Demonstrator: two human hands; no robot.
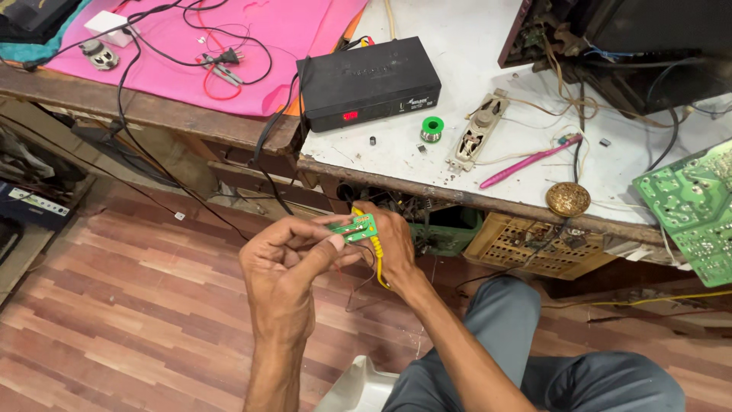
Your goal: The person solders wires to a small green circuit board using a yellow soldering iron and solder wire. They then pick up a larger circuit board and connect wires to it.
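1. You have a small green board (355,227) pinched between both hands, held in the air in front of the bench edge, above the wooden floor (137,305).
2. Your left hand (293,255) clamps the board's left end, thumb on top and fingers curled beneath; your right hand (393,248) grips the right end from behind, fingers wrapped round it.
3. A yellow wire (377,263) hangs from the board past your right wrist, with thinner dark leads beside it.
4. I judge that you are at the inspection step, turning the board to study it. Your next move likely calls for a steady two-hand grip and slack in the wire, so nothing tugs on the joints.
5. Count near you: one small board, one yellow wire, two hands.
6. On the white bench (473,46), counted: one brass disc (568,199) at the edge, one pink tool (530,161), one speaker (478,130), one green solder spool (432,127), one black box (368,82), and one large green board (690,210) at the right.
7. Farther left lies one pink sheet (252,38) with tangled black and red leads on it; I cannot count those.
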